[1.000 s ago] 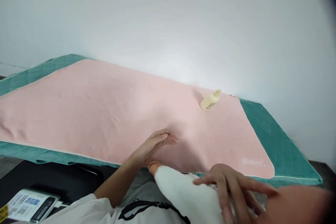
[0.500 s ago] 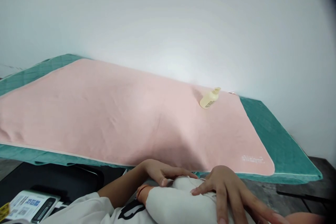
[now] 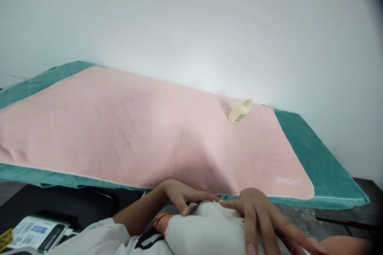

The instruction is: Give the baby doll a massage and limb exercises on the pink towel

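Note:
A white cloth-covered, rounded bundle (image 3: 206, 229), which looks like a clothed doll, lies against my body at the bottom of the head view. A smooth orange-tan part (image 3: 163, 222) sticks out at its left end. My left hand (image 3: 182, 197) rests along its far side, thumb apart and index finger stretched out. Over its right part lies my right hand (image 3: 261, 211), fingers spread, with the index fingertip on the white cloth close to the left fingertips. The bundle's lower part is cut off by the frame.
Ahead is a bed with a green cover (image 3: 311, 147) and a pink mat (image 3: 143, 127), against a white wall (image 3: 179, 20). A pale yellow bottle (image 3: 239, 112) stands on the mat. At lower left are a black chair-like surface (image 3: 80, 199) and a labelled device (image 3: 38, 233).
My right index finger has moved up and left across the white cloth to near my left fingertips. My left hand has shifted only slightly.

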`<state>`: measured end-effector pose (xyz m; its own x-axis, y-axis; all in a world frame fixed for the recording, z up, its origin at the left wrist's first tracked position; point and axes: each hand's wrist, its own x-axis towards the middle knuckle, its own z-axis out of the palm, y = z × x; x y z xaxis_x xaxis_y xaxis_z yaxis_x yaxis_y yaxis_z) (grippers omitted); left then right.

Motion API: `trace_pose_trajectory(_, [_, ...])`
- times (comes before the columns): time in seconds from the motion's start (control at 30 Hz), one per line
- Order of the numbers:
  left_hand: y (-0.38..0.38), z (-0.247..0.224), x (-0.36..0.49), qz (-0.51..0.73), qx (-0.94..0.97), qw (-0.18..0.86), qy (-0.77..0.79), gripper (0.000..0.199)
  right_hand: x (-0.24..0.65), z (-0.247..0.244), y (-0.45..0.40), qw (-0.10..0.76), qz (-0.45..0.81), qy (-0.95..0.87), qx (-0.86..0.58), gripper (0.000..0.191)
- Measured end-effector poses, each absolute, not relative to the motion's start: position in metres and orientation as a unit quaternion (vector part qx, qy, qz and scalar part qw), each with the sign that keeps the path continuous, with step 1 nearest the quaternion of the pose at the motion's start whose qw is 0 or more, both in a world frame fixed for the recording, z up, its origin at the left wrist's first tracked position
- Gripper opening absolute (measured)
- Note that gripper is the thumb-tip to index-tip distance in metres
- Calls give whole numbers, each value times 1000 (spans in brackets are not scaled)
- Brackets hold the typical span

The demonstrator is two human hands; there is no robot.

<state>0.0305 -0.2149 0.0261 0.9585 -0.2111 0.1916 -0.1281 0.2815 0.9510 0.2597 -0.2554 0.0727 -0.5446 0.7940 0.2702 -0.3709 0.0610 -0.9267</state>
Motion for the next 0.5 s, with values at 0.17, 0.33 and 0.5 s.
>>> trace_pose_trajectory(0.17, [-215,27,30,-33,594,792,-137,116,260,72,-258,427,631,-607,-228,83])
trace_pose_trajectory(0.33, [-214,25,31,-39,590,792,-150,115,258,75,-253,421,652,-583,-241,82])
trace_pose_trajectory(0.5, [-214,26,30,-36,597,786,-160,114,258,74,-253,323,709,-614,-124,85])
